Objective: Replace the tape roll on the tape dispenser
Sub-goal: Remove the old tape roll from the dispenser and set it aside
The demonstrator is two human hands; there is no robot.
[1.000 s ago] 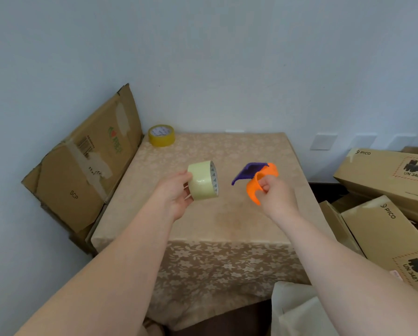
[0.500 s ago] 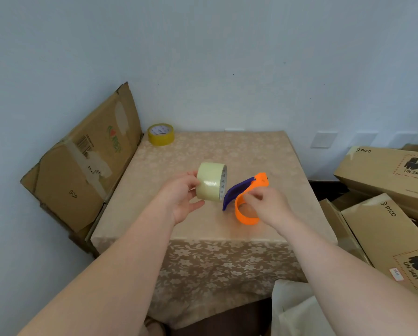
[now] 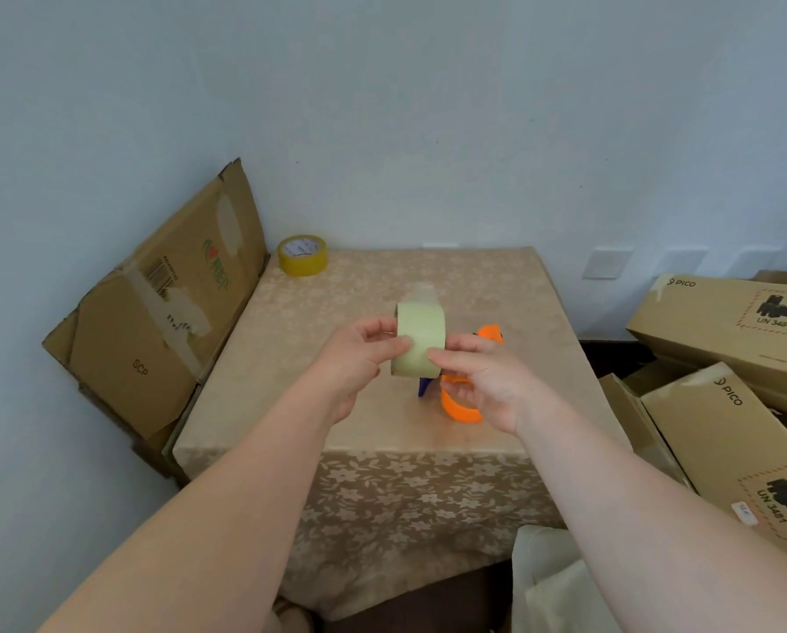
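A pale, cream-coloured tape roll (image 3: 421, 333) is held on edge above the middle of the table, with a loose end of tape sticking up from its top. My left hand (image 3: 355, 363) grips its left side, thumb on the outer face. My right hand (image 3: 487, 381) pinches its right side, thumb on the same face. The orange and purple tape dispenser (image 3: 462, 408) lies on the table just behind and below my right hand, which partly hides it. Its spool holds no roll.
A yellow tape roll (image 3: 302, 255) sits at the far left corner of the cloth-covered table (image 3: 382, 276). Flattened cardboard (image 3: 154, 312) leans against the wall on the left. Stacked PICO boxes (image 3: 725, 322) crowd the right side, and a white bag (image 3: 556, 587) lies below.
My right hand set the dispenser down on the table, let go of it and moved to the pale roll. The roll has turned so its outer face points toward me.
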